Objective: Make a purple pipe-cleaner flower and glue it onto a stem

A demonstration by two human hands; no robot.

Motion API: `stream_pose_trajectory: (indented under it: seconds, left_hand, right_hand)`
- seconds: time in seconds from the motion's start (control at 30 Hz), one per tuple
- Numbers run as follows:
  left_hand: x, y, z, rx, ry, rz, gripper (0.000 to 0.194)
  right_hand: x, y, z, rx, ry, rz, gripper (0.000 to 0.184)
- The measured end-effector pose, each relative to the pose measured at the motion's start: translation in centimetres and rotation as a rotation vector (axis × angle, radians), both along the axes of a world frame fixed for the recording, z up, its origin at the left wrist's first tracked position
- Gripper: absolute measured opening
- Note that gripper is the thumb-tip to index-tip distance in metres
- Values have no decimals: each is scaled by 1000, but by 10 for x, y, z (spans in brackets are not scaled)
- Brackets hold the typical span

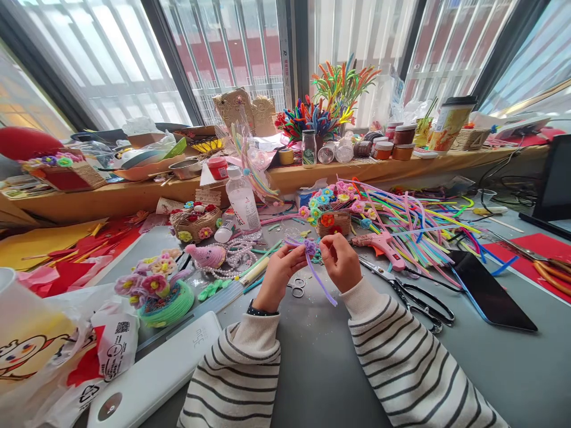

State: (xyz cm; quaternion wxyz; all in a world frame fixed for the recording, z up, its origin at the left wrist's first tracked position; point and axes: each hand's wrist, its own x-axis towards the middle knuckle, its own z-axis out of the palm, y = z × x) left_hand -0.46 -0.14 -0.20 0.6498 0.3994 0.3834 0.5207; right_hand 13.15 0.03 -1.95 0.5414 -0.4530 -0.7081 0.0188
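Note:
My left hand [282,274] pinches a purple pipe cleaner [321,279] between thumb and fingers. The upper part is curled into a small flower-like bunch, and a straight tail hangs down towards the table. Right beside the bunch, my right hand [341,260] is closed with thumb and forefinger together; what lies between these fingertips is hidden. Small silver scissors [297,288] lie under my left hand. A pink glue gun [383,248] rests just beyond my right hand, and larger black-handled scissors [413,300] lie to its right.
Loose pipe cleaners [417,223] spread at the back right, near a black phone [493,288]. A flower basket [333,221] and a water bottle [244,205] stand behind my hands. At left are a green pot of fuzzy flowers [167,303] and a white power bank [156,374].

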Motion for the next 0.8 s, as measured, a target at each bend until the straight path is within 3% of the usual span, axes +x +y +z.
stream_pose_trajectory:
  seconds: [0.17, 0.43, 0.8]
  left_hand:
    - [0, -1, -1, -9, -110, 39, 14]
    - [0, 1, -4, -10, -77, 73, 16]
    - [2, 2, -4, -115, -50, 133, 21]
  right_hand:
    - [-2, -1, -1, 88, -127, 38, 16]
    - [-2, 0, -4, 231, -255, -51, 18]
    - [-4, 1, -4, 261, -364, -74, 20]
